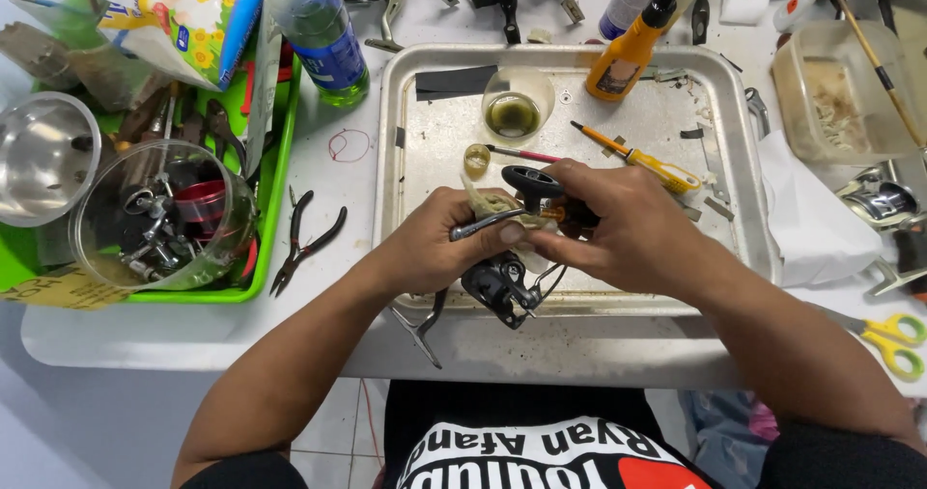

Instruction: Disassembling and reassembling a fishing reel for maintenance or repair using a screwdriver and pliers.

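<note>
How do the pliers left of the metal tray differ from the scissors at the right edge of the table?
The pliers have dark handles; the scissors have bright yellow ones. The pliers lie whole in view beside the green bin; the scissors are partly hidden behind the person's right arm. The pliers' handles are spread apart; the scissors' loops sit close together. Both lie untouched on the table.

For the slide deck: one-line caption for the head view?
Both hands, left hand and right hand, hold a black fishing reel over a metal tray.
</note>
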